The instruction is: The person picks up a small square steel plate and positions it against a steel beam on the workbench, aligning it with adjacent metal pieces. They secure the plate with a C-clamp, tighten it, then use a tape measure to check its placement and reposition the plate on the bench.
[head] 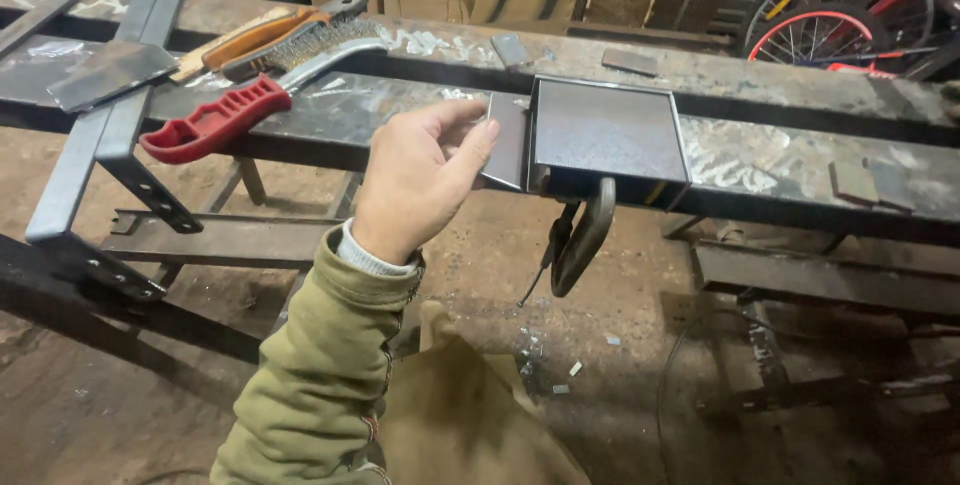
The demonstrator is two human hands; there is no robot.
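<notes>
Only one of the person's hands shows: the left hand, reaching up and forward from the lower middle of the view. The forearm rises at a slant in an olive-green sleeve, with a pale ribbed cuff at the wrist. The back of the hand faces the camera, the wrist nearly straight. The fingers are curled loosely together and point to the right, and the thumb stretches out beneath them, so the fingertips pinch lightly. The right hand is out of view.
</notes>
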